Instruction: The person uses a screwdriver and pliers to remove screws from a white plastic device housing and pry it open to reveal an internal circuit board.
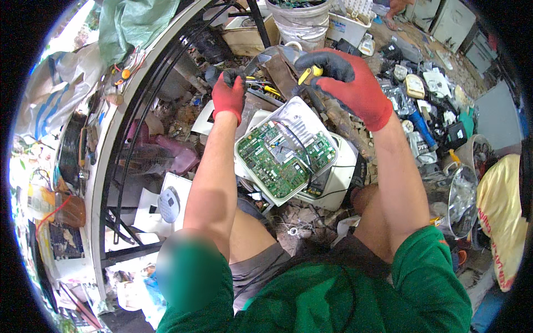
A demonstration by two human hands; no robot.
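In a red glove with black palm and fingers, my right hand (355, 86) is raised to the right of an opened white casing. Its thumb and fingers close on a small yellow object (305, 76), perhaps a tool handle, mostly hidden by the glove. My left hand (229, 95), gloved alike, is closed above the casing's left side; what it holds, if anything, is hidden. Between my knees lies the white casing (298, 104) with a green circuit board (272, 166) inside. A black cable (300, 145) crosses the board. Yellow-handled tools (271, 90) lie just beyond, between my hands.
A dark metal frame with a pale edge (145, 91) runs along the left. A dirty white bucket (302, 25) stands at the far side. Scattered plastic and electronic scrap (422, 89) covers the ground at right, near a yellow sack (502, 213). A white telephone-like panel (170, 204) lies at left.
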